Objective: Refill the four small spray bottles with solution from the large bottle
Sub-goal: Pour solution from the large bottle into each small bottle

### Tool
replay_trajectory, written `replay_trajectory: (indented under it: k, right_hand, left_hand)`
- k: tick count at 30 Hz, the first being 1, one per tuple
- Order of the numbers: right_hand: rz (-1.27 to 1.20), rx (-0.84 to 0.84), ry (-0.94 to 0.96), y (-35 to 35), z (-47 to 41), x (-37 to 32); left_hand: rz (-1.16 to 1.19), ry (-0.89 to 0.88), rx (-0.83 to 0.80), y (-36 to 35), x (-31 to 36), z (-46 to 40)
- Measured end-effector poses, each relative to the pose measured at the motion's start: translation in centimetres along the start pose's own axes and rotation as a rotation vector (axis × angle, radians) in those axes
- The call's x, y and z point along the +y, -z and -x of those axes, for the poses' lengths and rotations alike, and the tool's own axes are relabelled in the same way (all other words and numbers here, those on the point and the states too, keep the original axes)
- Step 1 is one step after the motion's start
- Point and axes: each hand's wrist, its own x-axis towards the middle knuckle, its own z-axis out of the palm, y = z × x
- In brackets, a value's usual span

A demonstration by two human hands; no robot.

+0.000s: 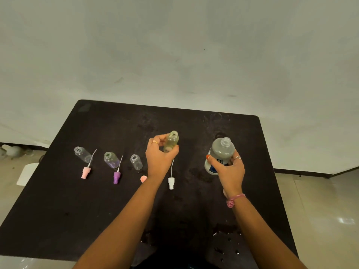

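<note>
Gripping one small spray bottle point(171, 141) above the counter point(58, 200), the left hand point(159, 158) presents its open neck; the right hand point(229, 167) clasps the uncapped large bottle point(219, 154) (seemingly standing); next, tilt carefully, mouth over mouth.

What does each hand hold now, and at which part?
The left hand grips a small spray bottle around its lower body. The right hand grips the large bottle around its middle, over the label.

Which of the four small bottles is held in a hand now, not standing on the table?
The rightmost small bottle, held up in the left hand. The other three stand uncapped on the black table, left of it.
</note>
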Motion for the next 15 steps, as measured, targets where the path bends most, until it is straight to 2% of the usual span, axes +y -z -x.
replay_trajectory:
  k: [8, 15]
  right_hand:
    - [0.066, -0.074, 0.28, 2.4, -2.4, -7.4]
    - [0.049, -0.059, 0.41, 4.4, -2.9, -13.5]
  left_hand:
    - [0.136, -0.135, -0.023, -0.3, 7.2, 0.2]
    - [0.177, -0.187, -0.056, -0.3, 12.0, 1.0]
